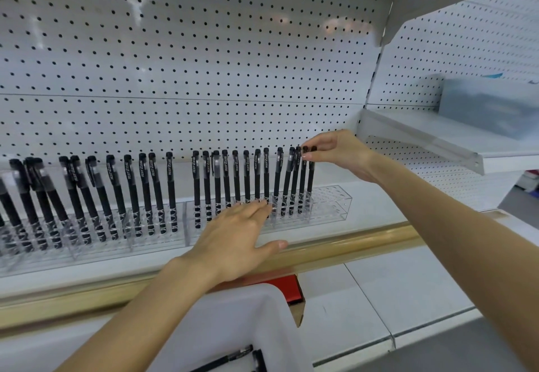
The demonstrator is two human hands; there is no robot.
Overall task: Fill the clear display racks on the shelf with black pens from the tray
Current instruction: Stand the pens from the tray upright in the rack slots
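The right hand [335,152] pinched the caps of two black pens [309,180] at the right end of the row, just right of the frame's middle, their tips down in the clear rack [329,205]. The left hand [233,237] lay open with straight fingers, touching the front of that rack. Behind stood the pegboard wall [186,65], and below it the shelf [379,205]. The white tray [233,322] sat at the bottom centre, with a few pens [227,360] inside.
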